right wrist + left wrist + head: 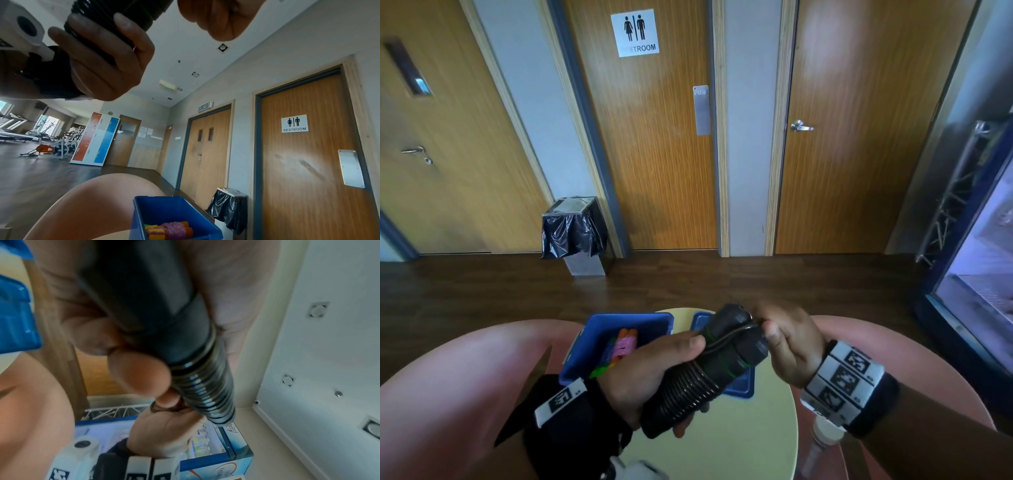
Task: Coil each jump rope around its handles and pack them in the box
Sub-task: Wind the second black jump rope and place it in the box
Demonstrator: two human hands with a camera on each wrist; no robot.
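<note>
My left hand [654, 363] grips a black jump rope [698, 373] by its two handles held together, tilted up to the right above the table. The rope is coiled tightly round the handles' lower half [205, 386]. A last strand crosses the handle tops to my right hand [787, 339], which pinches it between thumb and fingers. From the right wrist, the left hand [102, 56] wraps the handles [115, 14], and the right fingers [222, 19] are curled. The blue box [599, 329] stands open behind, holding coiled pink and orange ropes [625, 346].
A blue lid [739, 385] lies on the round pale table [739, 445] under the handles. A clear bottle [822, 442] stands below my right wrist. My knees flank the table. A bin with a black bag [573, 233] stands by the doors, a fridge [979, 274] at right.
</note>
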